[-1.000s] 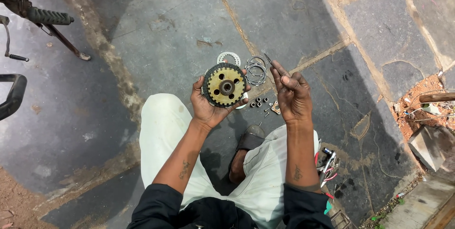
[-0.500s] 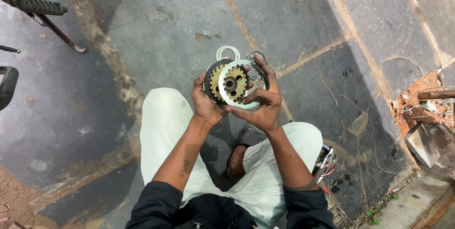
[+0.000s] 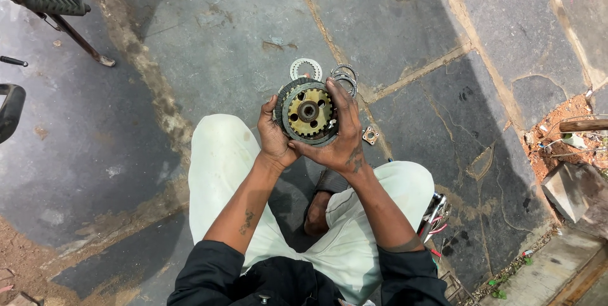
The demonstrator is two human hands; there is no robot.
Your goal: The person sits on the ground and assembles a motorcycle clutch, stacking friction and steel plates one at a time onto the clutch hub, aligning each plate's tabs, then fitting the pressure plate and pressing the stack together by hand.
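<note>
**Right hand now on the clutch pack**

A second ago your right hand [image 3: 339, 135] hung apart to the right of the round toothed clutch pack [image 3: 307, 113], which your left hand [image 3: 273, 138] carried alone. It has since closed in and now clasps the pack's right rim, fingers over the top edge. A grey ring plate has joined the front, framing the brass-coloured hub [image 3: 308, 111].

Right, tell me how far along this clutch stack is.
Done: a stack of plates sits on the round toothed hub. In hand: left hand and right hand grip it together. Left: loose rings, one toothed plate and a small square piece lie on the stone floor.
</note>
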